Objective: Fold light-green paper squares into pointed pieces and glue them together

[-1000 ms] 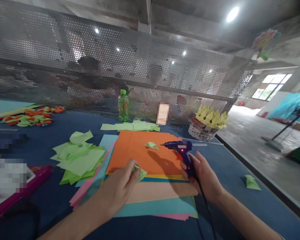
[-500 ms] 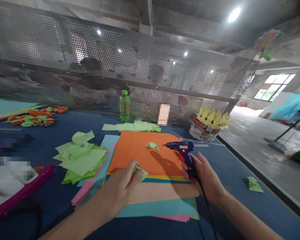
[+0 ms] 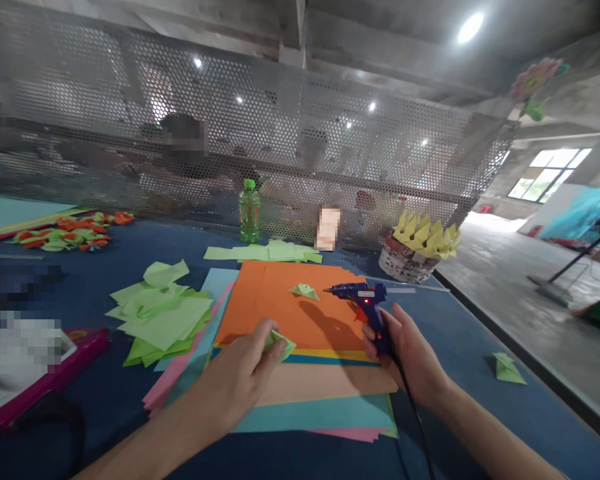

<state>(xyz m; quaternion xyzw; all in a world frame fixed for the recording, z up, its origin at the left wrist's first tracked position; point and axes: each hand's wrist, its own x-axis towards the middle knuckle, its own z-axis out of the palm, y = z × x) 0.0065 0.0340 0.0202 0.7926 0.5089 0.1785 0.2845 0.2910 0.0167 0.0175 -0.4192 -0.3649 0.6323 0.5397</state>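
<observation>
My left hand (image 3: 243,373) is closed in a pinch on a small folded green paper piece (image 3: 281,345), held just above a stack of coloured paper sheets (image 3: 300,313) with an orange sheet on top. My right hand (image 3: 410,360) grips the handle of a blue glue gun (image 3: 363,300); its nozzle points left and a red light glows on it. Its black cord runs down past my right wrist. Another folded green piece (image 3: 304,291) lies on the orange sheet, just left of the nozzle.
The blue table (image 3: 455,333) carries a pile of green paper squares (image 3: 157,317), more green sheets (image 3: 265,253), a green bottle (image 3: 249,211), a basket of yellow folded pieces (image 3: 416,250), a folded green piece (image 3: 507,369), a pink tray (image 3: 55,373). A perforated metal screen (image 3: 280,147) stands behind, people beyond it.
Hardly anything differs: the view shifted slightly and both hands kept their hold in about the same place.
</observation>
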